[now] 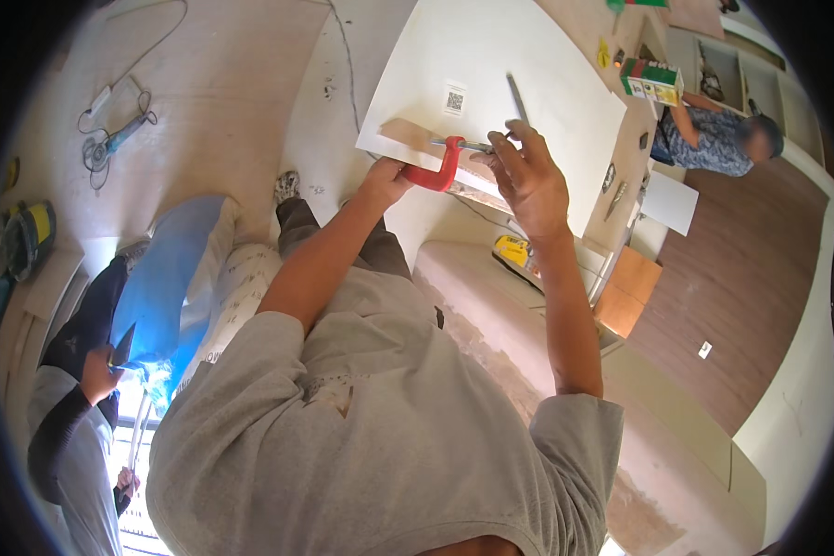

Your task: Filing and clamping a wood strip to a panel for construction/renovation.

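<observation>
A red C-clamp (443, 174) sits at the near edge of a white board (491, 56) in front of me. My left hand (386, 182) is closed on the clamp's frame at its left end. At the other side my right hand (536, 185) has its thumb and fingers curled about the outer end of the clamp's metal screw (473, 145). A thin grey rod (517, 96) sticks up past those fingers; its lower end is hidden. A light brown wood strip (408, 135) lies on the board by the screw's tip.
A corded blue power tool (116, 139) lies on the panel at the left. A person (709, 139) at the upper right holds a green box (651, 82). Another person's hand (99, 372) is at the lower left, beside blue plastic wrap (162, 287). A yellow tool (512, 250) lies beyond my right forearm.
</observation>
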Demonstrator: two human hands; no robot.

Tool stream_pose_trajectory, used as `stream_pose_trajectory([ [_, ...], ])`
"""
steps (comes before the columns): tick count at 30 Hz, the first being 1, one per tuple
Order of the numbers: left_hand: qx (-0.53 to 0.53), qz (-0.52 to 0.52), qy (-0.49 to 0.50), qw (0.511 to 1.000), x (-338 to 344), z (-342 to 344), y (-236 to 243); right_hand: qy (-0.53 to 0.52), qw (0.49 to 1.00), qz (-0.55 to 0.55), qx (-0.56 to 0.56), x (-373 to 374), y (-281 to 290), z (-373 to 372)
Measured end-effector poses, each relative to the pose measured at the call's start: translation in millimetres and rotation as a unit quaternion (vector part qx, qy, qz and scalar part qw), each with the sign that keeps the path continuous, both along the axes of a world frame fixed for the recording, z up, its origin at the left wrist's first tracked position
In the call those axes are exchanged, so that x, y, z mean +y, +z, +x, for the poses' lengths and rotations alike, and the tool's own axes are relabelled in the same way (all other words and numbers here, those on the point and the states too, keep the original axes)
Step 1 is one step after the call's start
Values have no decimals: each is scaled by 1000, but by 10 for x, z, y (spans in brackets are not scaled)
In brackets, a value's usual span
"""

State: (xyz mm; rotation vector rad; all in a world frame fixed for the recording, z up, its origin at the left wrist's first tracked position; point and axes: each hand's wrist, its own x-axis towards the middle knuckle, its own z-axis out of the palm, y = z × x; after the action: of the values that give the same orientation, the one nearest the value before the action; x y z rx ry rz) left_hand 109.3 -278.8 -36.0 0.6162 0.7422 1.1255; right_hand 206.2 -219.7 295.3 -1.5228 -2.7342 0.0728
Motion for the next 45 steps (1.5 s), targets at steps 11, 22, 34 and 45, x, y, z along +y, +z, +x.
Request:
stream_pose_trajectory([
  [11, -365, -339, 65, 864, 135, 39, 236, -278, 957, -66, 50, -58, -41, -301],
  [22, -383, -343, 57, 856, 141, 70, 196, -367, 928, -62, 38, -72, -205, -467],
  [34, -347, -362, 19, 865, 170, -25, 263, 90, 987, -65, -120, 43, 397, 413],
  [45, -390, -214, 135, 885, 86, 252, 74, 459, 882, -35, -104, 649, 61, 463],
])
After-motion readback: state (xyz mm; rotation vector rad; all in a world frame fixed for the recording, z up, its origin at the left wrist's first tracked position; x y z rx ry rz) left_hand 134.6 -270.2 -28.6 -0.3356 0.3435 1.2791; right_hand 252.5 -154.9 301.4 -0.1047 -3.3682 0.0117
